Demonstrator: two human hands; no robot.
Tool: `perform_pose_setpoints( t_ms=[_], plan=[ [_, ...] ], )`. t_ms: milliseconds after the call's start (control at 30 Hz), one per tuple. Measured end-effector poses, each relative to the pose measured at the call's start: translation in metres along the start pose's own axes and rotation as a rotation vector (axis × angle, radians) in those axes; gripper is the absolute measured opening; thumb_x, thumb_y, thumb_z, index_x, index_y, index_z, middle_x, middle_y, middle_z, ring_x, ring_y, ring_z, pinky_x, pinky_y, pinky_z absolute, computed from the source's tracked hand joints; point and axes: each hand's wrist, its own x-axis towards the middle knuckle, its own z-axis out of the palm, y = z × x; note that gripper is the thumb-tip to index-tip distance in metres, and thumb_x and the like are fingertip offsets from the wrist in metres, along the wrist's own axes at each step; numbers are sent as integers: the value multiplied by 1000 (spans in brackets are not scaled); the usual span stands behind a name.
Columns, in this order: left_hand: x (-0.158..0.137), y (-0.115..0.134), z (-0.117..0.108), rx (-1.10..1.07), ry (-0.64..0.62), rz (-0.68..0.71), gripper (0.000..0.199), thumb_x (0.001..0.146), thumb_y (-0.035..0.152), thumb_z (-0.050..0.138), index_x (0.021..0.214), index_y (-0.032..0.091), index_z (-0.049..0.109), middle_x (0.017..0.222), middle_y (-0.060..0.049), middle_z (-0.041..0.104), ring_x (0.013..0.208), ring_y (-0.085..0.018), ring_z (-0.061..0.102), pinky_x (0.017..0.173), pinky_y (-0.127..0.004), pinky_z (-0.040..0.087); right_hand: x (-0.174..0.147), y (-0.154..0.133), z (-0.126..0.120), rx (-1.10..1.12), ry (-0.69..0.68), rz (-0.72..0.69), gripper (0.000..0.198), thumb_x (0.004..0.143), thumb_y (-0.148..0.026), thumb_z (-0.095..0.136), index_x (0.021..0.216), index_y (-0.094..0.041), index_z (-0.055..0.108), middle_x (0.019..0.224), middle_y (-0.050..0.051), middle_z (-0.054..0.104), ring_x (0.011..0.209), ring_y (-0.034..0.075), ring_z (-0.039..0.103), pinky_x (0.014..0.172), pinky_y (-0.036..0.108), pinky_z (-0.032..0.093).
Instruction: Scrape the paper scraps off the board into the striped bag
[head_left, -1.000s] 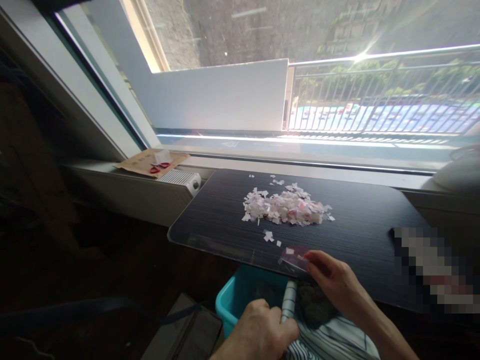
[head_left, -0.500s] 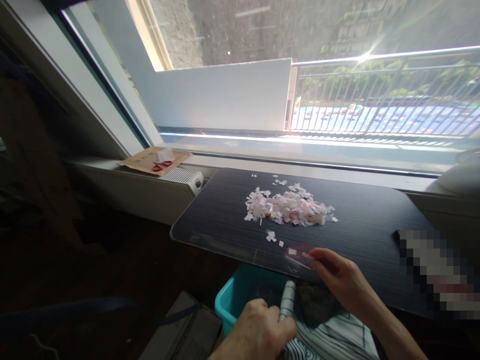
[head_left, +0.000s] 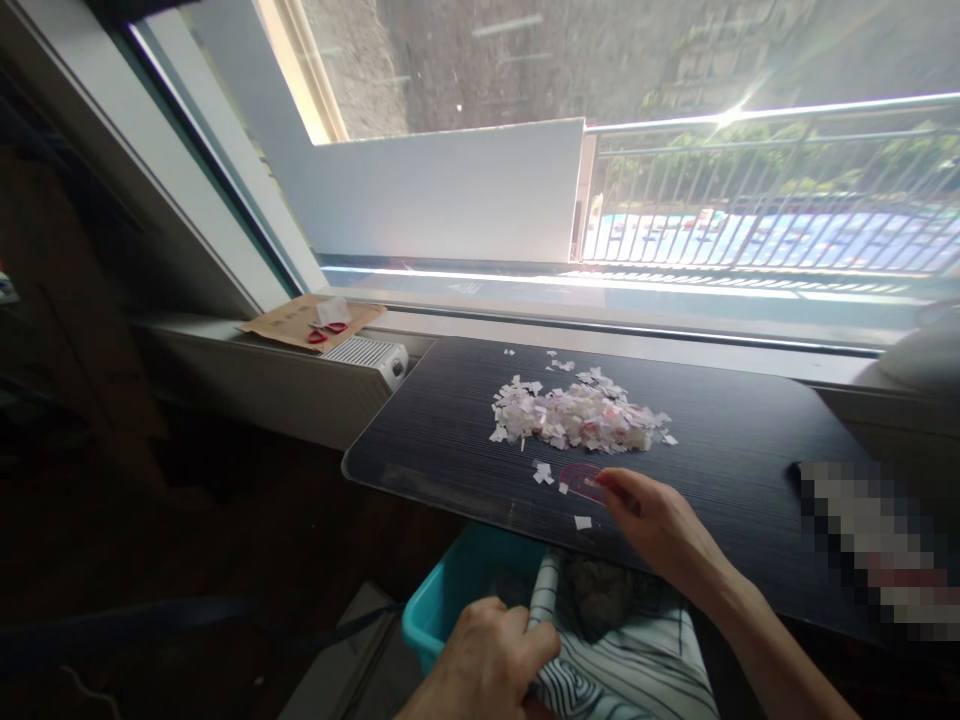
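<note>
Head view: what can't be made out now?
All in the head view:
Teal bin: near side behind left hand and striped fabric.
Pink clear piece: right end covered by right hand.
Brown paper: print too small to read.
Pixelated item: unidentifiable, cut off by right edge.

One head-worn camera looks forward and down from close behind the near edge of the table [head_left: 435,430], facing the window [head_left: 562,180].
</note>
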Motion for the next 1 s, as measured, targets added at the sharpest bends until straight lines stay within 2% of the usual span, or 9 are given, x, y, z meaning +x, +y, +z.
perform_pose_setpoints(
  t_ms=[133, 400, 567, 700, 833, 1000],
  plan=[
    [-2, -3, 1, -33, -3, -37, 19, 69, 25, 74, 82, 21, 61, 85, 0, 64, 84, -23, 60, 77, -31, 43, -7, 2, -3, -30, -14, 42, 25, 83, -28, 48, 92, -21, 69, 75, 2, 72, 60, 15, 62, 58, 23, 45],
    [-6, -6, 6, -29, 82, -61, 19, 72, 25, 73, 86, 23, 60, 86, 1, 62, 87, -23, 56, 79, -32, 40, -51, 2, -18, 0, -105, 84, 23, 84, -27, 48, 89, -23, 69, 70, 1, 71, 58, 15, 61, 56, 23, 45],
    [-6, -6, 5, -33, 62, -59, 20, 71, 25, 73, 86, 23, 60, 86, 1, 63, 85, -23, 56, 78, -32, 40, -56, -4, -21, -16, -68, 94, 23, 85, -27, 46, 90, -22, 68, 78, 3, 72, 65, 17, 64, 63, 24, 48],
    [-8, -8, 6, -37, 56, -71, 20, 72, 27, 72, 88, 24, 61, 88, 0, 62, 88, -24, 56, 79, -33, 41, -59, -4, -23, -23, -115, 76, 21, 84, -27, 48, 87, -24, 68, 72, 1, 71, 59, 16, 63, 59, 23, 47],
    [-10, -8, 3, -33, 40, -94, 22, 70, 25, 75, 87, 23, 61, 88, 1, 63, 87, -23, 57, 79, -32, 41, -50, -1, -19, -27, -63, 46, 23, 84, -30, 48, 91, -25, 69, 76, 2, 73, 60, 16, 64, 59, 23, 48],
    [-13, -9, -1, -20, 28, -111, 24, 69, 25, 75, 88, 22, 61, 89, 0, 65, 87, -24, 59, 78, -31, 42, -7, -11, -1, -68, 18, -16, 29, 87, -31, 43, 98, -21, 69, 82, 5, 73, 62, 16, 63, 59, 24, 47]
  ],
)
